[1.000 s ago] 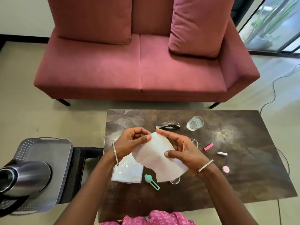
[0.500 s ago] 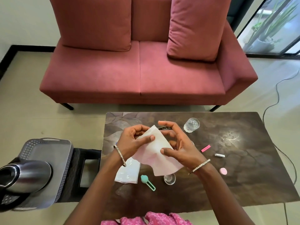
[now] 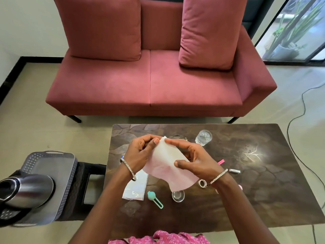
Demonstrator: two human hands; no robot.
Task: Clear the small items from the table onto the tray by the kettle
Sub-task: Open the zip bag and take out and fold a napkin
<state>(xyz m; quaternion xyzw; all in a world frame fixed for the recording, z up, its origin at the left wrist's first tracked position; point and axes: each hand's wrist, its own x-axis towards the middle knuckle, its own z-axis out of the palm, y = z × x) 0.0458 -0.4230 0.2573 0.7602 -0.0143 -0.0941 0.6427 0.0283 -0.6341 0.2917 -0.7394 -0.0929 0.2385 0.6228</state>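
Both hands hold a thin white sheet [image 3: 167, 164] up over the dark table [image 3: 263, 191]. My left hand [image 3: 142, 152] pinches its top corner; my right hand [image 3: 191, 159] grips its right edge between thumb and fingers. Under them lie a clear plastic packet [image 3: 136, 187], a teal clip [image 3: 154, 199], a small glass dish [image 3: 178, 195], a roll of tape [image 3: 202, 183], a pink bar [image 3: 221, 162], a small white piece [image 3: 235, 171] and a drinking glass [image 3: 203, 137]. The grey tray [image 3: 51, 173] sits left of the table, with the steel kettle [image 3: 24, 191] on it.
A red sofa [image 3: 149, 81] with two cushions faces the table's far edge. A black stand [image 3: 88, 187] carries the tray beside the table's left edge. A cable [image 3: 299, 117] runs over the floor at the right. A pink round item shows partly behind my right wrist.
Both hands have lifted the sheet slightly and drawn its top corner together. The view has tilted up, showing more of the sofa. The tape roll now shows beside my right wrist.
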